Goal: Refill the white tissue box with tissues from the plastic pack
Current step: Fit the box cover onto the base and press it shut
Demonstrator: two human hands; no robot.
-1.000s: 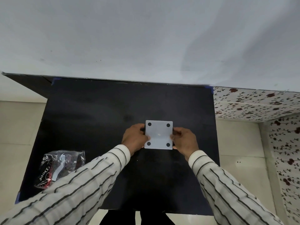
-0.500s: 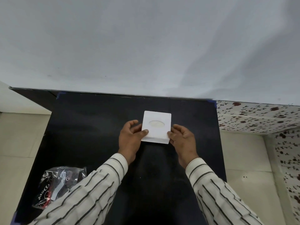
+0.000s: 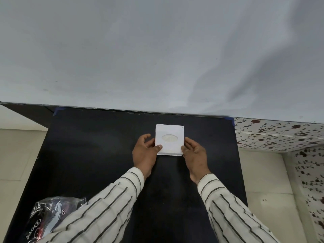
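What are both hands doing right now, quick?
Left hand: gripping the white tissue box at its left edge.
Right hand: gripping the box's right edge.

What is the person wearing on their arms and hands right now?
Both arms are in long cream-white sleeves with thin dark stripes, the cuffs ending at the wrists. The left hand and right hand are bare: no gloves, rings or watch can be seen.

The tissue box (image 3: 169,139) is white on a black tabletop (image 3: 98,148). Both sleeves (image 3: 108,206) are cream with thin dark stripes. The plastic pack (image 3: 47,218) is dark with white lettering. The right wall (image 3: 280,134) bears dark red flowers on white.
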